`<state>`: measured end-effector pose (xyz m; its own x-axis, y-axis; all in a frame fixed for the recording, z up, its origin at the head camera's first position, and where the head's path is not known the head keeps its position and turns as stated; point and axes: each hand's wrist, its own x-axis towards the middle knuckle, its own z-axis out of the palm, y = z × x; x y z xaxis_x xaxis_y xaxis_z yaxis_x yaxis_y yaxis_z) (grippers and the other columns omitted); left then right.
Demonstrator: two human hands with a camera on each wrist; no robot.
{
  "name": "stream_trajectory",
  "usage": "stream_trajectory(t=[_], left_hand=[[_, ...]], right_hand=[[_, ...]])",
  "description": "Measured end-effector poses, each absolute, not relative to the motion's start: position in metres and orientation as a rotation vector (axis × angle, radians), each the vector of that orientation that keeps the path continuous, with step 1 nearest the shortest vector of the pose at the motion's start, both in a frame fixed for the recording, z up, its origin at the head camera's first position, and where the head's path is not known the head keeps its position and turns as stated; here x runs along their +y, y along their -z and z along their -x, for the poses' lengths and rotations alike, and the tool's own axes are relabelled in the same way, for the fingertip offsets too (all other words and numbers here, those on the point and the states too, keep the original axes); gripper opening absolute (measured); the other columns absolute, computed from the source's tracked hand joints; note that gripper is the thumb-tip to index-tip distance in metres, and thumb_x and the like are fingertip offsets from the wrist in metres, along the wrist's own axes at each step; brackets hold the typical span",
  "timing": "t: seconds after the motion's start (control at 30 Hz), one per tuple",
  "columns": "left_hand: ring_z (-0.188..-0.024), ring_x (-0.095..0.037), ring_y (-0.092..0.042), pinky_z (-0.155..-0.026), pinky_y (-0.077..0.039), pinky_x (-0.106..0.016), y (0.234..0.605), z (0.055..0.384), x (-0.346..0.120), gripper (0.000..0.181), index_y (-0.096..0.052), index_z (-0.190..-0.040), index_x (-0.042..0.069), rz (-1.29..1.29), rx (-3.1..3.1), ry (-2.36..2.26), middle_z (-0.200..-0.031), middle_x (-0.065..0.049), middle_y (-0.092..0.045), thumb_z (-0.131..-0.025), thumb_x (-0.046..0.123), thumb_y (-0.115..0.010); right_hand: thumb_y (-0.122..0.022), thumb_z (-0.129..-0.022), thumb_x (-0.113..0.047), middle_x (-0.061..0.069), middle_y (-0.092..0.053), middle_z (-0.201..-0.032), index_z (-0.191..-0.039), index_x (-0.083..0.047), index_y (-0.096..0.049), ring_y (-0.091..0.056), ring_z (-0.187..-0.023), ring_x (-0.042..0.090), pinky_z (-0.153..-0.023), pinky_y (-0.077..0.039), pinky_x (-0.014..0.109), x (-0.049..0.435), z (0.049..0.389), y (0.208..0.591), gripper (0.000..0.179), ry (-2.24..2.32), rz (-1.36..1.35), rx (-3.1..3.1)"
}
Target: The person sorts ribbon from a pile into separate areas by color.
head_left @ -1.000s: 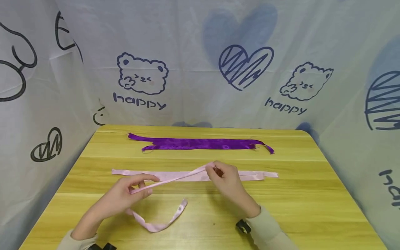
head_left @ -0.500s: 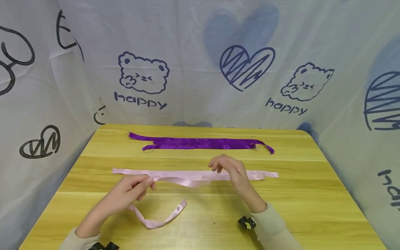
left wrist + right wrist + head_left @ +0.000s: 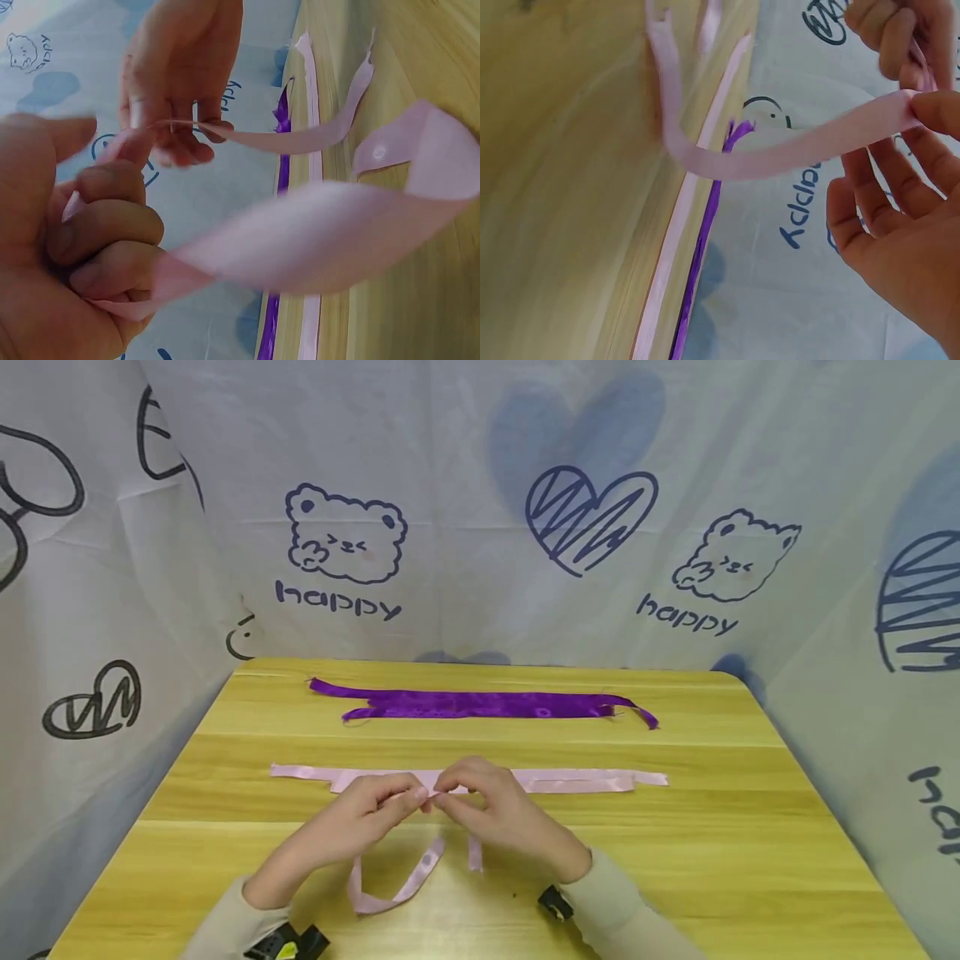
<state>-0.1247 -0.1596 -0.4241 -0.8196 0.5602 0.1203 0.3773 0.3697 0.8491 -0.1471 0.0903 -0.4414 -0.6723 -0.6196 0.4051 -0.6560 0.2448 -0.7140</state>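
Observation:
My left hand (image 3: 371, 814) grips a pink satin ribbon (image 3: 300, 236), fingers curled round it in the left wrist view. One length of it hangs below that hand and curves along the table in the head view. Thumb and forefinger of my right hand (image 3: 502, 814) pinch the same ribbon close beside the left fingertips, the other fingers spread loosely in the right wrist view. From the right hand a loose tail (image 3: 780, 159) droops in a curve. Behind both hands, pink ribbon strips (image 3: 577, 781) lie straight across the table, partly hidden by the fingers.
Farther back, purple satin ribbons (image 3: 487, 705) lie parallel to the pink strips, with loose ends sticking out. The wooden table (image 3: 712, 860) backs onto a white printed cloth (image 3: 465, 560), which also hangs along both sides.
My right hand let go of the stretched ribbon, lifted off, then came left to pinch it beside the left hand. The left hand moved right, its fingers closing in, and a ribbon tail now hangs from the right.

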Motion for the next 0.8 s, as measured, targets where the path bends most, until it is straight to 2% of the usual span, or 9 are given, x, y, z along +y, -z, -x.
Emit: stream_trajectory(t=[0.07, 0.17, 0.33, 0.43, 0.53, 0.57, 0.67, 0.73, 0.8], left_hand=[[-0.055, 0.000, -0.034, -0.050, -0.036, -0.023, 0.423, 0.124, -0.159, 0.010, -0.069, -0.115, 0.029, -0.795, 2.508, -1.413, -0.064, 0.011, -0.039, -0.107, 0.030, -0.064], [-0.053, 0.001, -0.033, -0.048, -0.037, -0.021, 0.424, 0.123, -0.159, 0.020, -0.069, -0.121, 0.032, -0.769, 2.577, -1.434, -0.062, 0.012, -0.043, -0.101, 0.032, -0.072], [-0.051, 0.002, -0.030, -0.047, -0.035, -0.021, 0.425, 0.125, -0.159, 0.017, -0.073, -0.119, 0.027, -0.772, 2.635, -1.502, -0.074, 0.008, -0.061, -0.102, 0.026, -0.071], [-0.052, 0.000, -0.039, -0.048, -0.040, -0.022, 0.423, 0.126, -0.156, 0.024, -0.071, -0.125, 0.025, -0.775, 2.620, -1.492, -0.088, 0.005, -0.069, -0.101, 0.027, -0.072], [-0.066, -0.003, -0.057, -0.060, -0.051, -0.024, 0.421, 0.126, -0.152, 0.026, -0.070, -0.125, 0.026, -0.796, 2.582, -1.464, -0.101, 0.006, -0.074, -0.100, 0.029, -0.074], [-0.072, -0.004, -0.060, -0.065, -0.053, -0.025, 0.421, 0.126, -0.150, 0.022, -0.071, -0.122, 0.026, -0.809, 2.575, -1.453, -0.100, 0.007, -0.074, -0.101, 0.030, -0.073], [-0.076, -0.004, -0.058, -0.069, -0.051, -0.025, 0.420, 0.127, -0.147, 0.007, -0.074, -0.107, 0.028, -0.837, 2.553, -1.448, -0.090, 0.010, -0.070, -0.103, 0.031, -0.070], [-0.067, -0.003, -0.052, -0.061, -0.047, -0.024, 0.420, 0.127, -0.146, 0.010, -0.074, -0.098, 0.027, -0.857, 2.546, -1.455, -0.080, 0.011, -0.063, -0.105, 0.028, -0.066], [-0.063, -0.002, -0.047, -0.055, -0.043, -0.022, 0.419, 0.127, -0.146, 0.013, -0.074, -0.099, 0.026, -0.863, 2.547, -1.469, -0.075, 0.011, -0.060, -0.107, 0.025, -0.064]], right_hand=[[-0.064, -0.106, -0.017, 0.000, -0.073, -0.106, -0.107, -0.015, -0.073, -0.064, -0.097, 0.014, -0.082, -0.057, 0.031, 0.091, 0.147, 0.440, 0.009, -1.484, -1.187, -2.481], [-0.060, -0.107, -0.020, -0.001, -0.072, -0.097, -0.103, -0.016, -0.071, -0.062, -0.087, 0.014, -0.076, -0.055, 0.029, 0.093, 0.147, 0.437, 0.012, -1.561, -1.098, -2.542], [-0.056, -0.107, -0.018, 0.000, -0.070, -0.087, -0.097, -0.013, -0.069, -0.058, -0.074, 0.008, -0.069, -0.053, 0.026, 0.095, 0.149, 0.435, 0.017, -1.640, -1.063, -2.570], [-0.056, -0.106, -0.015, 0.002, -0.070, -0.084, -0.096, -0.015, -0.068, -0.059, -0.074, 0.005, -0.070, -0.054, 0.028, 0.094, 0.150, 0.431, 0.016, -1.654, -1.089, -2.574], [-0.057, -0.105, -0.014, -0.001, -0.066, -0.080, -0.096, -0.017, -0.069, -0.056, -0.073, 0.003, -0.070, -0.052, 0.027, 0.093, 0.150, 0.427, 0.015, -1.646, -1.154, -2.567], [-0.058, -0.105, -0.014, -0.003, -0.064, -0.077, -0.096, -0.017, -0.069, -0.054, -0.071, 0.002, -0.068, -0.049, 0.025, 0.093, 0.151, 0.426, 0.015, -1.646, -1.177, -2.566], [-0.059, -0.105, -0.014, -0.008, -0.055, -0.071, -0.096, -0.016, -0.070, -0.043, -0.062, 0.000, -0.061, -0.041, 0.020, 0.092, 0.152, 0.423, 0.015, -1.646, -1.229, -2.569], [-0.059, -0.105, -0.014, -0.010, -0.050, -0.067, -0.096, -0.015, -0.070, -0.039, -0.058, -0.001, -0.057, -0.037, 0.018, 0.092, 0.153, 0.421, 0.015, -1.660, -1.241, -2.580], [-0.058, -0.106, -0.015, -0.010, -0.048, -0.066, -0.096, -0.015, -0.069, -0.037, -0.055, -0.002, -0.055, -0.036, 0.017, 0.092, 0.153, 0.419, 0.015, -1.673, -1.245, -2.594]])
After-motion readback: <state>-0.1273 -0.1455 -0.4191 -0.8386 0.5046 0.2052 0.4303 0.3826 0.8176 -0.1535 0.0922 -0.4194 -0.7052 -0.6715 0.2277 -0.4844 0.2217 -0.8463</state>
